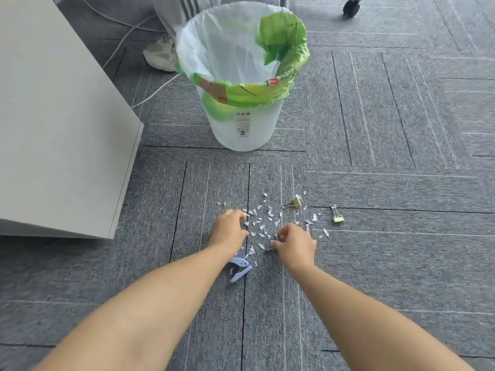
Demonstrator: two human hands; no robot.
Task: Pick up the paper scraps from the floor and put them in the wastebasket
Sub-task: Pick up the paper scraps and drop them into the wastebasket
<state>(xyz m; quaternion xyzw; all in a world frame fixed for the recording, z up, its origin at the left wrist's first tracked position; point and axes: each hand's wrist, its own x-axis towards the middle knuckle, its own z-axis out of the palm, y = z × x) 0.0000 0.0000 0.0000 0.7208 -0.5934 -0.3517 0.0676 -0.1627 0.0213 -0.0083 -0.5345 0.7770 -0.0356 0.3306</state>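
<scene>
Several small white paper scraps (263, 220) lie scattered on the grey carpet in front of a white wastebasket (241, 124) lined with a clear and a green bag. My left hand (229, 231) is at the left edge of the scatter, fingers curled down onto the scraps. My right hand (294, 245) is at the right side of the pile, fingers curled, with thumb and fingertips pinching at scraps on the carpet. What either hand holds is hidden by the fingers.
A light blue hole punch (239, 269) lies under my left wrist. Two gold binder clips (294, 202) (337, 216) sit right of the scraps. A grey cabinet (53, 129) stands left. Someone's shoe (160, 53), cables and a chair caster (351, 8) are behind the basket.
</scene>
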